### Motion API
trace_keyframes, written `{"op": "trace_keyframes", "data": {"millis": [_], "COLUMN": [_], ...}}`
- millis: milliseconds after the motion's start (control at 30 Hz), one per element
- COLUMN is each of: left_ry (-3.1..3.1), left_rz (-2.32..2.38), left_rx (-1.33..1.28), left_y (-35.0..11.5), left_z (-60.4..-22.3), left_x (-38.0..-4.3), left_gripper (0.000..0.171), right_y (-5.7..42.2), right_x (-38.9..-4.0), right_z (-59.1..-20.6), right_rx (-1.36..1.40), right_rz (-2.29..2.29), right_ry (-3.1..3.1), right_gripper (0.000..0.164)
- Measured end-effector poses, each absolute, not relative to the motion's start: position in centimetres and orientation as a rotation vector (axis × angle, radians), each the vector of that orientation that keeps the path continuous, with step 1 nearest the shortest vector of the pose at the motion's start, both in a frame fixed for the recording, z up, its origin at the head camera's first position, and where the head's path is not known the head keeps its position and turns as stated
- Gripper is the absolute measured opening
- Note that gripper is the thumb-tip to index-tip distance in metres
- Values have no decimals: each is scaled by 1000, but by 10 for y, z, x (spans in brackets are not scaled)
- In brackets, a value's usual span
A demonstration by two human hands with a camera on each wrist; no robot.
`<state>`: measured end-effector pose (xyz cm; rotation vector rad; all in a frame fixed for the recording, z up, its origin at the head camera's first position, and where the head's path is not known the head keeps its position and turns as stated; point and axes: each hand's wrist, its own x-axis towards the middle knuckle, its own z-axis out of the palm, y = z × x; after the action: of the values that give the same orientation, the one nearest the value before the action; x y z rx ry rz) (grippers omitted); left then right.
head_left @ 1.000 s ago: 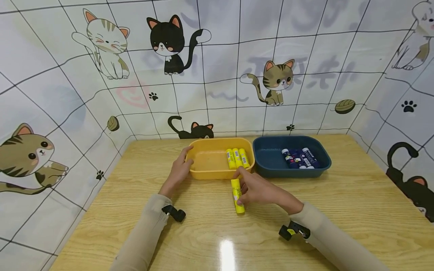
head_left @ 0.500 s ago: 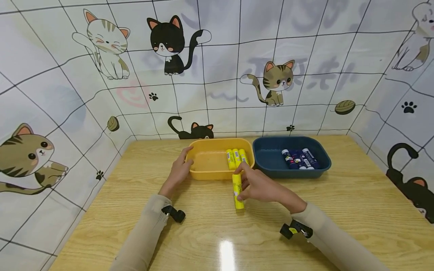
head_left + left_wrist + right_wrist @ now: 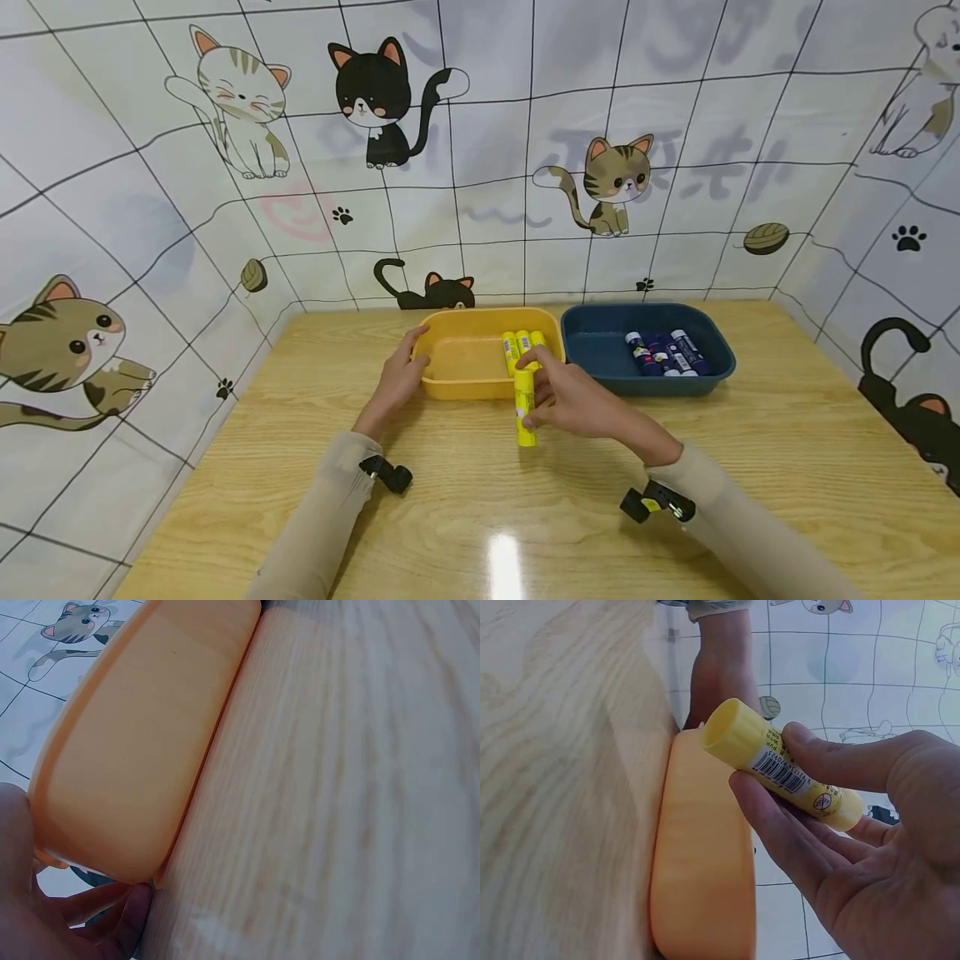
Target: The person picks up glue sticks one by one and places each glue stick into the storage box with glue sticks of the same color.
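My right hand pinches a yellow glue stick between thumb and fingers, held upright in front of the yellow bin. Its barcode label faces the camera in the right wrist view, where the thumb lies on one side of the glue stick and the fingers on the other. Several yellow glue sticks lie side by side at the right of that bin, partly hidden by my right hand. My left hand holds the bin's left end, its thumb at the rim and fingers against the outer wall.
A dark blue bin stands against the yellow one on the right, with several navy, white-capped glue sticks inside. Both stand near the back of the wooden table, before a cat-patterned cloth wall.
My right hand has lifted the glue stick and moved it toward the yellow bin, turning it more upright. The left hand stays at the bin's end.
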<state>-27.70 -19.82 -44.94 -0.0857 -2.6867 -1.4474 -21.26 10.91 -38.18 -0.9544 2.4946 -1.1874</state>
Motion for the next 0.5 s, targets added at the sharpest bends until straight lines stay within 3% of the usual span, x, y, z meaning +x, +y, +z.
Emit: {"op": "trace_keyframes", "data": {"millis": [500], "left_ry": [-2675], "left_rz": [-1470], "left_rx": [-114], "left_y": [-199], "left_z": [-452], "left_x": [-279], "left_gripper": [53], "right_y": [100], "right_x": [-239], "right_z": [-340], "right_rx": [-986], "right_rz": [-1204], "right_ry": [2599], "right_gripper": [69]}}
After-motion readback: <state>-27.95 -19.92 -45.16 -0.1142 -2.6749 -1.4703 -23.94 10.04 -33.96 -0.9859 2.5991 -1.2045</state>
